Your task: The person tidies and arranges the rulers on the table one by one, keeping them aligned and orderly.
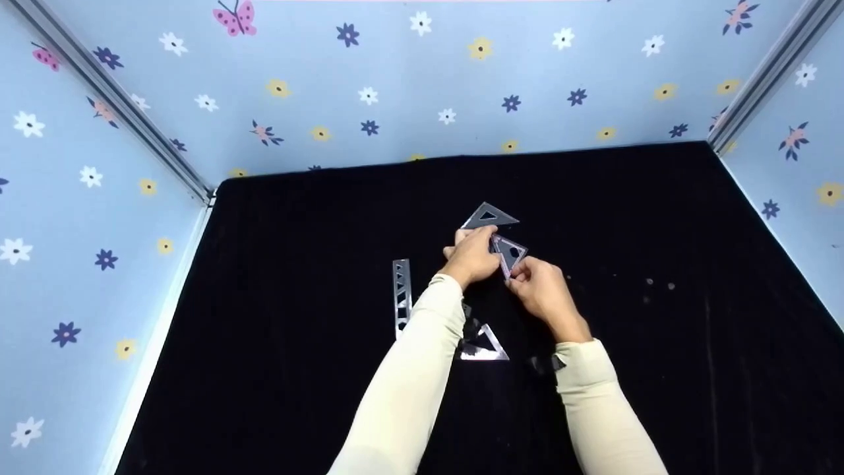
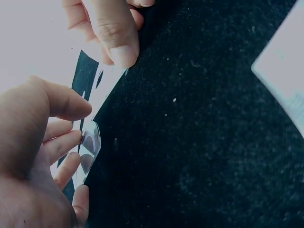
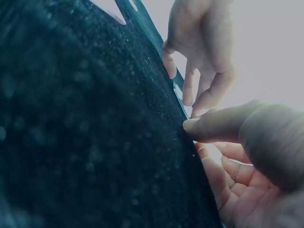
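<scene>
Right hand (image 1: 544, 290) pinches small set square (image 1: 506, 248) by its near corner over black cloth (image 1: 316, 369), left hand's (image 1: 476, 256) loosely extended fingers touching perforated clear plastic (image 2: 90, 151) alongside, probably for steadying.

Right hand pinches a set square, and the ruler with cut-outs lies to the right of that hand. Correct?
Wrong side for the ruler: the head view shows it left of the left hand. The right hand does pinch a set square.
</scene>
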`<action>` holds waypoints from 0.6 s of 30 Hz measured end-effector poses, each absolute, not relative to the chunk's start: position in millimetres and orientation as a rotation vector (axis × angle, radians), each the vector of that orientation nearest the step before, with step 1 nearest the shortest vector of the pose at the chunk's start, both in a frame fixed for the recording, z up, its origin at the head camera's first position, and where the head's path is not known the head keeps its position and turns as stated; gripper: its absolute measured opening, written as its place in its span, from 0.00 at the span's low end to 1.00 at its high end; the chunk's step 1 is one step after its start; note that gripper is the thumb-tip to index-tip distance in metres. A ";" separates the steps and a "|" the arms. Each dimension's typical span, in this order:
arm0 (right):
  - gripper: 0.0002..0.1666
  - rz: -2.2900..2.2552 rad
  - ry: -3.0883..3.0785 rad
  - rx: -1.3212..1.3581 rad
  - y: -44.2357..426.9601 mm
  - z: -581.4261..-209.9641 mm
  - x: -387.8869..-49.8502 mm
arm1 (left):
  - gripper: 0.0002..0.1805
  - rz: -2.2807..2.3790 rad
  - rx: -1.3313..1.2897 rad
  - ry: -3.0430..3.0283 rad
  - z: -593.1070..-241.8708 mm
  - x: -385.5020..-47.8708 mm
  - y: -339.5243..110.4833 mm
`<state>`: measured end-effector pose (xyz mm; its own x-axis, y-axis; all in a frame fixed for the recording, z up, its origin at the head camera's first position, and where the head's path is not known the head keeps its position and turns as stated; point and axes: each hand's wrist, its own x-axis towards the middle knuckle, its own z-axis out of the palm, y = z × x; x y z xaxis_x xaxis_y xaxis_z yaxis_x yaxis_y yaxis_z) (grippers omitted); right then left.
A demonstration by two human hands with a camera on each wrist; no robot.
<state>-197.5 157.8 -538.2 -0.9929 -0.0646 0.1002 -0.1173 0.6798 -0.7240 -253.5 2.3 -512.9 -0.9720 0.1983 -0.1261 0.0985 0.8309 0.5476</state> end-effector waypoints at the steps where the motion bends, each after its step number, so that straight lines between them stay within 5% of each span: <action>1: 0.06 1.226 -2.812 0.157 157.6 -538.5 -197.3 | 0.34 0.841 0.227 2.833 -513.2 -253.7 1.8; 18: 0.10 1.350 -2.787 0.172 163.6 -536.6 -194.4 | 0.29 1.089 0.167 2.753 -513.3 -256.0 -3.5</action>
<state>-194.4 163.6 -536.6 -0.9930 -0.0824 0.0844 -0.1173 0.6153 -0.7795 -256.0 -3.5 -513.3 -0.9781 0.1684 -0.1222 0.0392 0.7260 0.6866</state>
